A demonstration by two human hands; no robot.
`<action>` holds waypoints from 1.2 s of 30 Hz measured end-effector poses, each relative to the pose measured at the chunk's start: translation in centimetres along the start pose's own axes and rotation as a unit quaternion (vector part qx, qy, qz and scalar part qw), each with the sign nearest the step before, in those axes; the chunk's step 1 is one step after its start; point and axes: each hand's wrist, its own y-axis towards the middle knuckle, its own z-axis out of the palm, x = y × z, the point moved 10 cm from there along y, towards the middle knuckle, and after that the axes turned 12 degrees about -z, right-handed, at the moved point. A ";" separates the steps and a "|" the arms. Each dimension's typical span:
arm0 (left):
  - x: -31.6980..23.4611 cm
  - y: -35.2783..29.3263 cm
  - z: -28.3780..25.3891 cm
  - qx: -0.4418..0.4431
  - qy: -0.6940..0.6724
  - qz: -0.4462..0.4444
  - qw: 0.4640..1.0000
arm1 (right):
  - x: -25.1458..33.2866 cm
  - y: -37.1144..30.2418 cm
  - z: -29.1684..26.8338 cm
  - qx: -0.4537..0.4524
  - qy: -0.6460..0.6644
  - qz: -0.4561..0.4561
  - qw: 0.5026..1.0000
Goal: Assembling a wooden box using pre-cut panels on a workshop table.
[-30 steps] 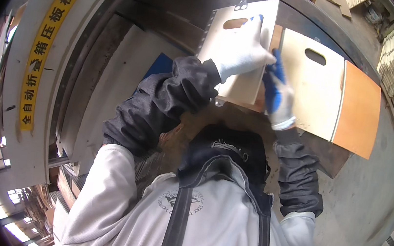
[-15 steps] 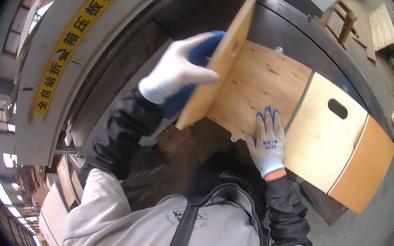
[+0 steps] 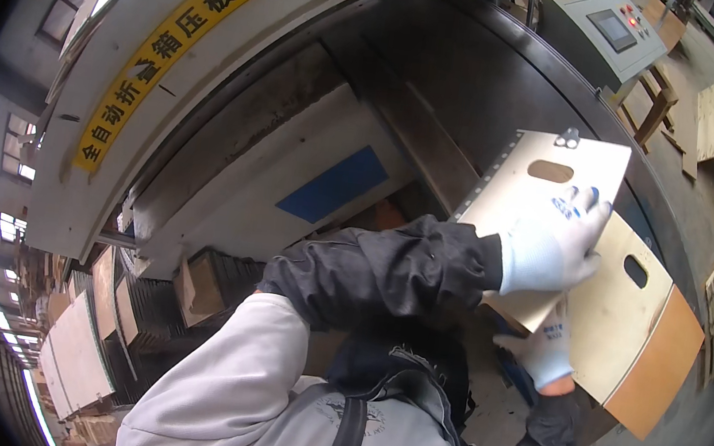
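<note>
Beyond the dark metal surface (image 3: 448, 65) toward 12 o'clock, a grey control box (image 3: 607, 35) stands between 1 and 2. Toward 3 o'clock, the pale slotted panel (image 3: 516, 194), on edge half a second ago, now tips rightward, so the folding piece seems partly closed. The left hand (image 3: 556, 238) lies on it, fingers spread; the right hand (image 3: 545, 349) is at its lower end, its grip unclear. An orange panel (image 3: 656, 362) sits near 4.

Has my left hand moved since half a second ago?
Yes: judged against the fixed yellow label strip, your left hand has shifted rightward, clearly farther from it.
</note>
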 end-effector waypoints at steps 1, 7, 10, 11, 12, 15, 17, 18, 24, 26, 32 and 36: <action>-0.3 -0.3 -0.1 -0.025 0.027 0.043 0.998 | -0.7 -0.5 -0.7 -0.018 0.041 -0.012 0.999; 15.8 3.9 -7.9 -0.165 -0.156 -0.039 0.973 | -4.7 -3.3 -1.0 -0.182 0.055 0.006 0.982; 33.3 7.5 -12.8 -0.208 0.084 -0.182 0.957 | -6.3 -3.4 1.2 -0.191 0.047 0.045 0.979; 38.9 9.0 -14.3 -0.215 0.142 -0.200 0.945 | -6.5 -3.4 1.9 -0.196 0.025 0.034 0.980; 44.4 10.6 -15.8 -0.208 0.189 -0.234 0.931 | -7.2 -4.1 3.2 -0.166 0.024 0.050 0.985; 54.5 18.2 -17.0 -0.165 0.237 -0.274 0.917 | -12.2 -11.0 8.9 -0.121 -0.029 0.152 0.981; 60.5 22.2 -19.2 -0.140 0.258 -0.294 0.910 | -11.8 -10.8 8.9 -0.102 -0.032 0.220 0.970; 62.3 24.4 -20.1 -0.153 0.287 -0.280 0.903 | -11.7 -10.8 8.9 -0.096 -0.033 0.248 0.963; 70.6 31.8 -20.7 -0.185 0.348 -0.308 0.866 | -11.1 -10.1 7.8 -0.081 -0.047 0.363 0.927; 73.2 33.4 -20.7 -0.153 0.257 -0.331 0.895 | -10.6 -9.5 7.0 -0.089 -0.049 0.381 0.919; 69.7 34.3 -18.2 -0.152 0.319 -0.199 0.914 | -8.6 -8.1 2.1 -0.161 -0.069 0.404 0.898; 61.6 30.0 -16.9 -0.176 0.217 -0.075 0.957 | -5.4 -4.9 -7.0 -0.306 -0.106 0.341 0.883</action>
